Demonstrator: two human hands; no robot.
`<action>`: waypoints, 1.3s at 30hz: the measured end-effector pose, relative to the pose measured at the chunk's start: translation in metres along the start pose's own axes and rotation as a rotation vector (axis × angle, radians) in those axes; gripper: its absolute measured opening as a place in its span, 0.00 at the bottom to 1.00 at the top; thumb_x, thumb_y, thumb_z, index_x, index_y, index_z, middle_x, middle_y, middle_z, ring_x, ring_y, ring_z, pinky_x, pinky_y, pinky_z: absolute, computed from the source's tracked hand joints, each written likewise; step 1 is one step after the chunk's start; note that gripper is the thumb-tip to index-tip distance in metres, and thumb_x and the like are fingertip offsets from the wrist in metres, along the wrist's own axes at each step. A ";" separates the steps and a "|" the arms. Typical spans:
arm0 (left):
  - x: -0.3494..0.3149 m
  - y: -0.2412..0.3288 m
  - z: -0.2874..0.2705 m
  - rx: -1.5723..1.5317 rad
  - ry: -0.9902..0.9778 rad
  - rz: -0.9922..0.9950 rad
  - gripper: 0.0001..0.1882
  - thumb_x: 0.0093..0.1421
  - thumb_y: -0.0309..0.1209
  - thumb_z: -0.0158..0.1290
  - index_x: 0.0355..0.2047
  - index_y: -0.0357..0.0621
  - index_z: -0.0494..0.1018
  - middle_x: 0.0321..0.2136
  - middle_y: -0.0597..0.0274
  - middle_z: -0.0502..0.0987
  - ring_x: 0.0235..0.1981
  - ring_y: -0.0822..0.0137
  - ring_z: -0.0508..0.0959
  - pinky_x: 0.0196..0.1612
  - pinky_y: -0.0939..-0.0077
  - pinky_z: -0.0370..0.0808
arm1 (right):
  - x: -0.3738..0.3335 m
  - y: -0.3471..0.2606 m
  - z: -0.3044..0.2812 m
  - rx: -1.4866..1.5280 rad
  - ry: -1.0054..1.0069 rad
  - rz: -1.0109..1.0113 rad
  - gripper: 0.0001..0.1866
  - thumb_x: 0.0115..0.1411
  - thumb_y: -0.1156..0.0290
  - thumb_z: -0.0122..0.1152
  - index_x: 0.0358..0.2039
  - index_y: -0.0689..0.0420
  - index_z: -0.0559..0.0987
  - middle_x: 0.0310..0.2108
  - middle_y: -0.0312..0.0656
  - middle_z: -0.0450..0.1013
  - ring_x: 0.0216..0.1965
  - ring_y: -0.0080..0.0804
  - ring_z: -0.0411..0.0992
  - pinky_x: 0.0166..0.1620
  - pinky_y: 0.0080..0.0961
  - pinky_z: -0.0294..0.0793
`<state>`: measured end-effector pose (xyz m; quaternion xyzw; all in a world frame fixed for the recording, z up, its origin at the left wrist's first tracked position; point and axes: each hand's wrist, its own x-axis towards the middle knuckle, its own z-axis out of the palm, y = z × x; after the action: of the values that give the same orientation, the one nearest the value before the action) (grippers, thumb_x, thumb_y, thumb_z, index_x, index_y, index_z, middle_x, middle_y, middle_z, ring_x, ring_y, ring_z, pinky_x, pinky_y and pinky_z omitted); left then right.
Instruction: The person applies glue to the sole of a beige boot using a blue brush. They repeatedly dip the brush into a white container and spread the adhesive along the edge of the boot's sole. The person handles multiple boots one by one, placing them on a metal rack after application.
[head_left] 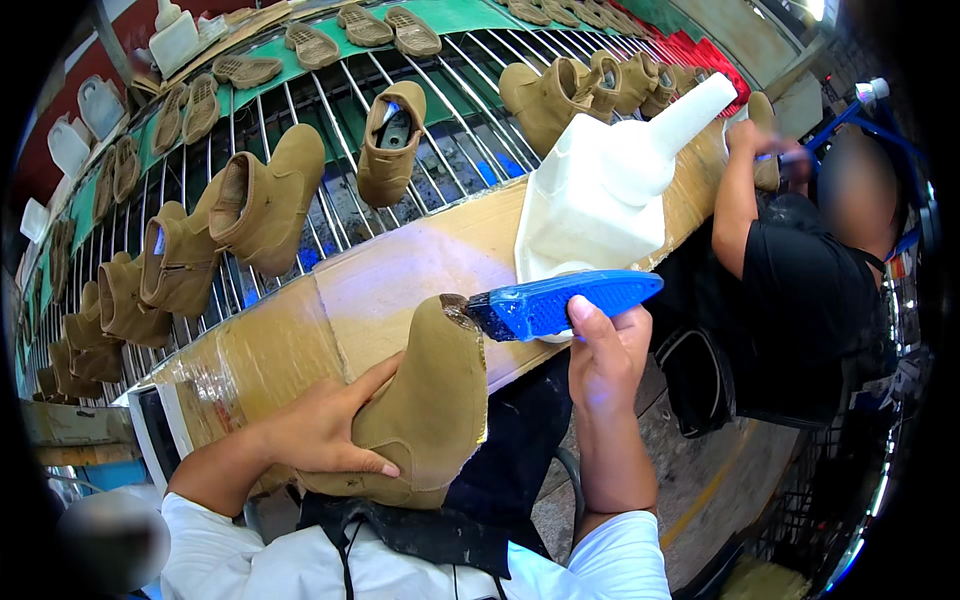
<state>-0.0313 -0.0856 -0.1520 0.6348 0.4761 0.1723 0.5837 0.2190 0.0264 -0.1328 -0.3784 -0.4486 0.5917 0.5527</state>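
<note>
Blue brush at a tan boot
The person's left hand clasps the boot's side; the right hand, apart, grips the brush beside its upper end.

Tan boot, blue brush, bristles seemingly black

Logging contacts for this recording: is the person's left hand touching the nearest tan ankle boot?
Touching. The head view shows the left hand spread against the nearest tan ankle boot, its thumb lying across the upper.
</note>
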 end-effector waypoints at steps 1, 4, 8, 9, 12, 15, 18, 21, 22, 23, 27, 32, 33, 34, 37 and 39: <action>-0.001 0.000 0.000 0.019 0.006 0.007 0.59 0.45 0.48 0.67 0.68 0.47 0.41 0.50 0.41 0.73 0.49 0.41 0.74 0.53 0.61 0.70 | -0.002 -0.004 0.002 -0.038 -0.002 -0.022 0.10 0.54 0.72 0.64 0.34 0.63 0.76 0.29 0.37 0.74 0.31 0.22 0.71 0.38 0.21 0.71; -0.005 -0.001 -0.001 0.045 0.017 -0.022 0.58 0.45 0.49 0.66 0.68 0.47 0.41 0.49 0.41 0.73 0.48 0.40 0.74 0.52 0.60 0.70 | -0.016 -0.011 0.001 -0.119 -0.017 -0.072 0.10 0.53 0.73 0.64 0.33 0.65 0.77 0.30 0.39 0.74 0.31 0.22 0.70 0.38 0.20 0.68; -0.006 0.001 -0.003 0.017 0.023 -0.031 0.58 0.45 0.47 0.66 0.68 0.47 0.41 0.50 0.40 0.73 0.48 0.40 0.74 0.52 0.61 0.70 | -0.031 -0.014 0.000 -0.157 -0.063 -0.172 0.10 0.51 0.73 0.62 0.30 0.67 0.77 0.30 0.44 0.74 0.32 0.26 0.70 0.38 0.23 0.68; -0.006 0.000 -0.003 -0.005 0.023 -0.027 0.58 0.45 0.47 0.66 0.68 0.47 0.41 0.50 0.40 0.72 0.48 0.40 0.74 0.52 0.61 0.70 | -0.034 -0.013 -0.002 -0.164 -0.068 -0.191 0.11 0.50 0.72 0.63 0.30 0.68 0.77 0.30 0.44 0.74 0.32 0.27 0.70 0.38 0.23 0.68; -0.005 -0.005 -0.003 -0.063 0.046 0.015 0.59 0.44 0.45 0.67 0.68 0.47 0.42 0.51 0.41 0.72 0.50 0.44 0.74 0.53 0.63 0.70 | -0.045 -0.012 -0.005 -0.200 -0.068 -0.220 0.12 0.49 0.70 0.64 0.29 0.68 0.77 0.29 0.46 0.74 0.31 0.30 0.70 0.37 0.26 0.69; -0.004 -0.006 -0.002 -0.158 0.084 0.068 0.59 0.44 0.41 0.68 0.68 0.46 0.42 0.53 0.44 0.72 0.52 0.52 0.74 0.54 0.66 0.69 | -0.056 -0.010 -0.002 -0.267 -0.039 -0.244 0.15 0.48 0.65 0.62 0.29 0.65 0.74 0.27 0.45 0.71 0.30 0.30 0.67 0.34 0.24 0.66; -0.004 0.000 -0.003 -0.257 0.097 0.079 0.59 0.44 0.38 0.69 0.68 0.44 0.42 0.54 0.48 0.71 0.54 0.59 0.73 0.55 0.69 0.67 | -0.063 -0.009 -0.001 -0.311 -0.043 -0.307 0.16 0.50 0.61 0.62 0.28 0.63 0.74 0.26 0.44 0.71 0.27 0.29 0.67 0.32 0.24 0.65; -0.005 0.006 -0.004 -0.325 0.098 0.100 0.58 0.45 0.35 0.69 0.68 0.42 0.42 0.55 0.49 0.69 0.55 0.62 0.71 0.56 0.70 0.66 | -0.070 -0.010 -0.001 -0.336 -0.041 -0.346 0.16 0.51 0.60 0.62 0.27 0.62 0.74 0.26 0.43 0.71 0.26 0.29 0.67 0.31 0.24 0.65; -0.004 0.007 -0.003 -0.344 0.098 0.112 0.58 0.45 0.35 0.69 0.68 0.41 0.42 0.56 0.49 0.68 0.56 0.62 0.70 0.57 0.70 0.66 | -0.072 -0.010 -0.001 -0.343 -0.038 -0.353 0.16 0.51 0.59 0.62 0.27 0.61 0.74 0.26 0.43 0.71 0.26 0.29 0.67 0.31 0.24 0.65; -0.004 0.008 -0.003 -0.375 0.097 0.107 0.58 0.45 0.34 0.69 0.68 0.40 0.42 0.57 0.49 0.67 0.57 0.62 0.69 0.58 0.70 0.66 | -0.074 -0.010 -0.001 -0.351 -0.038 -0.356 0.17 0.51 0.58 0.62 0.27 0.61 0.74 0.26 0.43 0.71 0.26 0.29 0.67 0.31 0.24 0.65; -0.004 0.010 -0.001 -0.444 0.113 0.125 0.58 0.43 0.32 0.70 0.67 0.37 0.43 0.60 0.50 0.62 0.59 0.62 0.66 0.60 0.68 0.63 | -0.084 -0.008 0.000 -0.360 -0.014 -0.363 0.18 0.52 0.56 0.64 0.27 0.59 0.74 0.25 0.42 0.71 0.26 0.29 0.68 0.31 0.25 0.65; -0.001 0.010 0.001 -0.550 0.142 0.142 0.59 0.42 0.30 0.71 0.67 0.34 0.43 0.61 0.51 0.60 0.61 0.62 0.64 0.61 0.68 0.63 | -0.095 -0.004 0.000 -0.367 -0.006 -0.368 0.18 0.52 0.56 0.65 0.28 0.59 0.74 0.26 0.42 0.71 0.26 0.30 0.68 0.31 0.26 0.66; 0.000 0.011 0.001 -0.583 0.149 0.145 0.59 0.42 0.30 0.71 0.66 0.33 0.43 0.60 0.51 0.60 0.61 0.62 0.64 0.61 0.68 0.63 | -0.097 -0.003 -0.001 -0.371 -0.013 -0.371 0.18 0.52 0.56 0.65 0.28 0.59 0.74 0.26 0.42 0.71 0.26 0.30 0.68 0.31 0.26 0.66; 0.000 0.011 0.002 -0.616 0.156 0.147 0.59 0.42 0.29 0.71 0.66 0.33 0.43 0.60 0.51 0.60 0.60 0.62 0.64 0.61 0.68 0.63 | -0.097 -0.001 -0.002 -0.375 -0.020 -0.374 0.18 0.52 0.56 0.65 0.28 0.59 0.74 0.26 0.42 0.71 0.26 0.30 0.68 0.31 0.26 0.66; -0.001 0.013 0.001 -0.676 0.159 0.127 0.58 0.42 0.29 0.71 0.66 0.32 0.44 0.60 0.51 0.60 0.60 0.62 0.64 0.61 0.68 0.62 | -0.095 0.000 -0.013 -0.389 -0.190 -0.491 0.11 0.56 0.68 0.61 0.34 0.63 0.75 0.29 0.47 0.74 0.27 0.36 0.73 0.31 0.28 0.71; -0.001 0.013 0.002 -0.718 0.171 0.120 0.58 0.41 0.29 0.71 0.66 0.32 0.44 0.60 0.51 0.60 0.60 0.62 0.64 0.62 0.68 0.62 | -0.097 -0.002 -0.014 -0.411 -0.213 -0.486 0.11 0.56 0.69 0.61 0.34 0.63 0.75 0.29 0.48 0.75 0.27 0.37 0.73 0.31 0.28 0.72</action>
<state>-0.0251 -0.0854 -0.1401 0.3997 0.3940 0.4148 0.7162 0.2431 -0.0682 -0.1401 -0.2999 -0.6909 0.3761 0.5396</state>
